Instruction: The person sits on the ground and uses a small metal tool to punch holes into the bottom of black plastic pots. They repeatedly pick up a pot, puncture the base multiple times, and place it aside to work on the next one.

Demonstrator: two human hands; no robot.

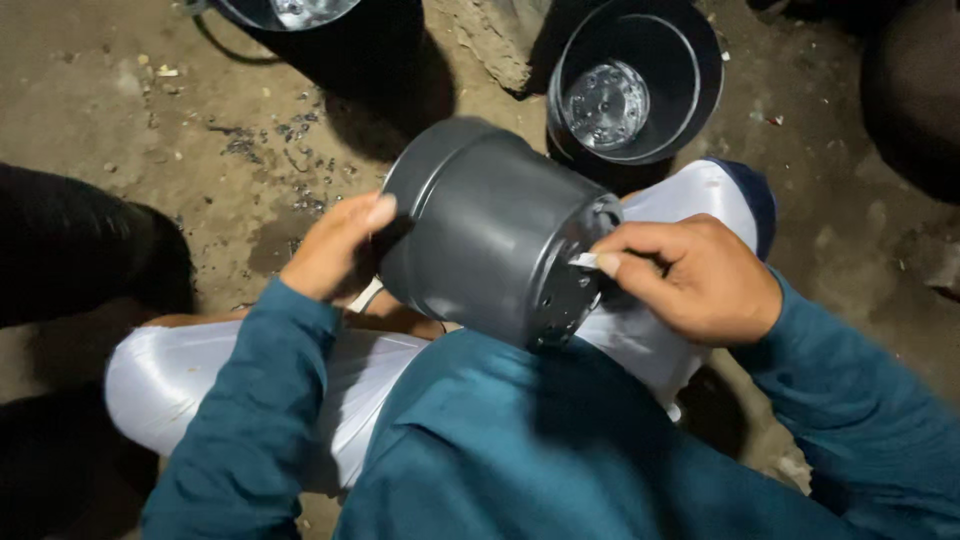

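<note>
A dark grey plastic flower pot (480,225) lies tilted on its side over my lap, its perforated bottom turned toward the right. My left hand (335,250) grips the pot's rim at the left. My right hand (690,275) pinches a small pale tool (583,261) and presses its tip against the pot's bottom edge, by the drain holes. My sleeves are teal and my trousers white.
A second black pot (640,80) stands upright on the dirt ground (150,130) beyond my knee, its holed bottom showing. Another pot (290,12) is cut off at the top edge. Small black shavings (290,130) litter the ground. Dark shapes sit at left and top right.
</note>
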